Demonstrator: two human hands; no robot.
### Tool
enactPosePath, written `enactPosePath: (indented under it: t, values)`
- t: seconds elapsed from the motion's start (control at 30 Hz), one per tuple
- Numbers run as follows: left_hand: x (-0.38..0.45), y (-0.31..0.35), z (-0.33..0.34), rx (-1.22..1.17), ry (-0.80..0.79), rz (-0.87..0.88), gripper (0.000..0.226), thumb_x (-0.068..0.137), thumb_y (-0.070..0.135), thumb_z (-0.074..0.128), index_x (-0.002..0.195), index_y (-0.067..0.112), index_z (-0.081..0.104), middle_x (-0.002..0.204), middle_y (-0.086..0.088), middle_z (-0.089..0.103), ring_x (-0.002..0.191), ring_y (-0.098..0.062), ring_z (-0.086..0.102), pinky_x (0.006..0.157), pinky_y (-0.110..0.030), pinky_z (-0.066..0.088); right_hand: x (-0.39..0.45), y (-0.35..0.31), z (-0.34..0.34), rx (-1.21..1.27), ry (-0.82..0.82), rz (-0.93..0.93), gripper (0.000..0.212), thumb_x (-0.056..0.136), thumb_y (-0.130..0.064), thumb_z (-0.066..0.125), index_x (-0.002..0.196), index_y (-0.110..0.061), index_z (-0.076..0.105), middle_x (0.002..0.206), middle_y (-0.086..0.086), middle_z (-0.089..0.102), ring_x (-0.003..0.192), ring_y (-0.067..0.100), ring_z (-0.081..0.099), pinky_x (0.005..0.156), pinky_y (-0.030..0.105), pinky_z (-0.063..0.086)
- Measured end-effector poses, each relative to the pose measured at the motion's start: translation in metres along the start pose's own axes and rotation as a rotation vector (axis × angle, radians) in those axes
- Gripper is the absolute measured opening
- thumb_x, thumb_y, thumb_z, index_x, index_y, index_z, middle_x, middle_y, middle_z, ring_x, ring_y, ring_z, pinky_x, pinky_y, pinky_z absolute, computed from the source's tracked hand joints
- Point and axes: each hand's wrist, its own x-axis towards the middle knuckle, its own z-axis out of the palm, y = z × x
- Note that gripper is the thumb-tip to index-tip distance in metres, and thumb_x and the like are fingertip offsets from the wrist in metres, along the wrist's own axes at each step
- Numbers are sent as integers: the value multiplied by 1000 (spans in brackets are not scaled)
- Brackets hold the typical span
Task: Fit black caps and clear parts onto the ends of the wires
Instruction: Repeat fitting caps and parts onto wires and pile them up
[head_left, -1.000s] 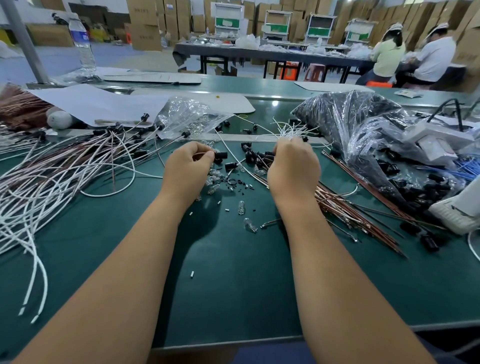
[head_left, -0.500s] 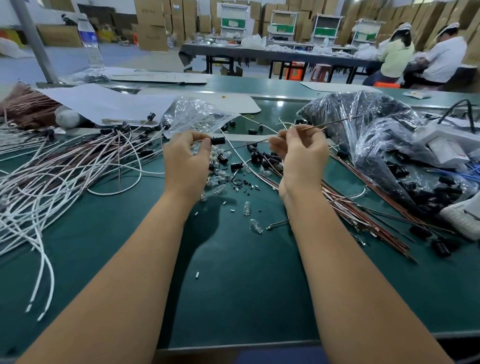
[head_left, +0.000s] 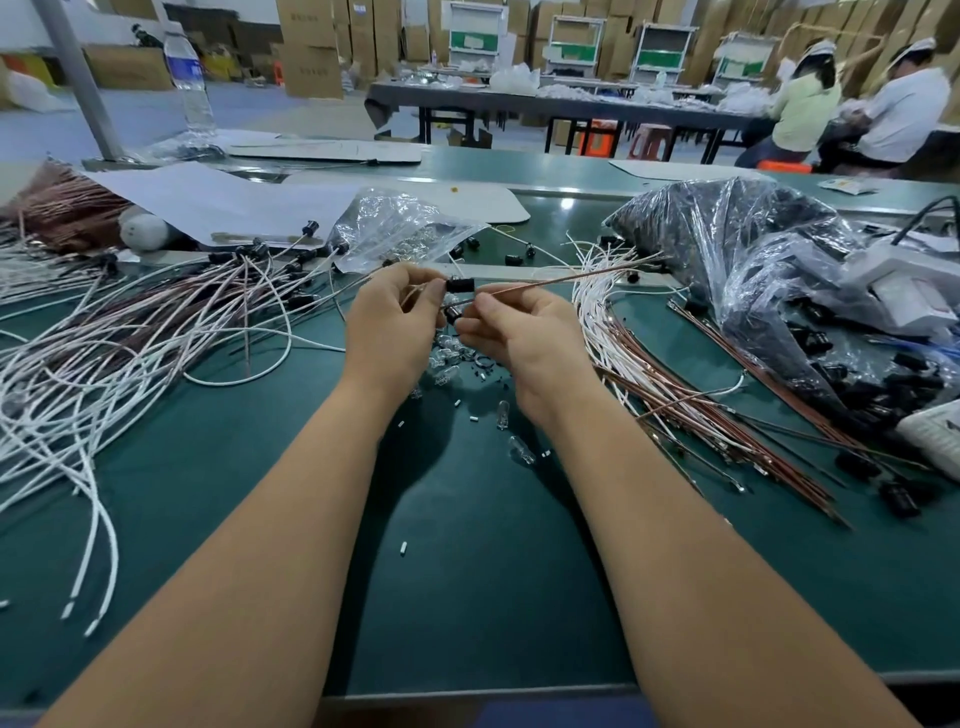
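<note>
- A green table (head_left: 493, 597) is filling the near view, with both bare forearms reaching forward over it.
- Small white bits and two clear bulbs (head_left: 521, 449) are lying loose on the mat just beyond the wrists.
- The left hand (head_left: 389, 322) is curling its fingers (head_left: 415, 283) in a pinch on a black cap (head_left: 460, 285), holding it raised above the table.
- The right hand (head_left: 524, 338) is pinching a thin brown wire (head_left: 571, 278) between thumb and forefinger; the wire is slanting up and away to the right, its near end sitting just beside the black cap.
- A second dark cap (head_left: 453, 313) is showing between the two hands; which hand is holding it cannot be told.
- A heap of white and brown wires with caps (head_left: 130, 338) is spreading across the left of the table.
- A bundle of bare wires (head_left: 675, 384) is fanning out on the right.
- A clear bag of bulbs (head_left: 400, 228) is lying beyond the hands, and a big bag of black caps (head_left: 753, 249) is sitting far right.
- A water bottle (head_left: 188, 83) is standing at the far left, and two seated people (head_left: 857, 98) are working at a distant table.
</note>
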Motion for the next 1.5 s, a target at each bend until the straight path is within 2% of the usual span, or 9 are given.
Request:
enactPosePath:
  t: [0.13, 0.33, 0.6, 0.83, 1.0, 1.17, 1.33, 1.43, 1.5]
  values:
    - [0, 1, -1, -103, -11, -70, 13, 96, 12, 56, 86, 19, 62, 65, 1, 58, 57, -6, 52, 62, -22, 45, 2, 1, 1, 15, 24, -20, 12, 96, 2, 50, 88, -4, 55, 76, 12, 65, 55, 15, 67, 58, 25, 58]
    - [-1, 1, -2, -156, -72, -149, 18, 96, 15, 56, 80, 18, 65, 67, 3, 59, 53, 0, 49, 51, -10, 40, 5, -8, -14, 192, 130, -84, 12, 96, 1, 46, 88, -5, 53, 72, 12, 68, 59, 21, 68, 59, 29, 58]
    - [-1, -1, -3, -127, -55, -150, 19, 94, 18, 59, 77, 18, 66, 66, 2, 57, 59, -8, 45, 52, -13, 38, 7, -11, -18, 161, 220, -184, 13, 94, 1, 48, 86, -8, 54, 75, 13, 68, 57, 21, 67, 55, 27, 54]
    - [-2, 0, -2, -84, -79, -108, 16, 93, 20, 60, 79, 16, 68, 69, -7, 56, 64, -14, 45, 59, -23, 37, 5, -5, -13, -30, 141, -186, 10, 95, 0, 50, 89, -6, 55, 81, 15, 67, 57, 19, 68, 57, 28, 56]
    - [-3, 2, 0, -69, -105, -78, 15, 92, 15, 61, 79, 18, 67, 62, 9, 57, 53, 0, 46, 54, -11, 39, 2, -1, -8, -270, 87, -198, 9, 90, -2, 58, 85, -8, 60, 76, 7, 66, 58, 14, 68, 59, 26, 57]
    - [-1, 1, 2, -4, -75, -29, 10, 93, 15, 60, 85, 12, 67, 64, 12, 58, 52, 8, 50, 55, -5, 37, 1, -2, -8, -247, 29, -175, 6, 89, -7, 63, 91, -13, 64, 78, 3, 67, 60, 11, 66, 63, 28, 58]
    - [-2, 5, -1, 37, -152, 26, 3, 86, 9, 69, 88, 12, 69, 73, 9, 65, 58, 10, 56, 59, -5, 42, 0, -3, -7, -245, 24, -155, 12, 90, -3, 63, 82, -12, 65, 67, 0, 66, 55, 10, 62, 57, 23, 55]
    - [0, 4, -7, 142, -183, 67, 8, 85, 6, 69, 91, 12, 70, 76, 8, 66, 63, 4, 58, 62, -7, 44, 2, -3, -9, -236, 51, -164, 13, 91, -2, 62, 82, -12, 65, 64, -1, 64, 57, 11, 61, 61, 27, 57]
    - [3, 1, -16, 279, -153, 120, 5, 88, 9, 67, 91, 12, 70, 79, 2, 66, 72, -9, 59, 67, -15, 47, 3, -5, -13, -231, 82, -173, 9, 91, -4, 61, 86, -10, 65, 66, 0, 65, 59, 12, 61, 64, 29, 58]
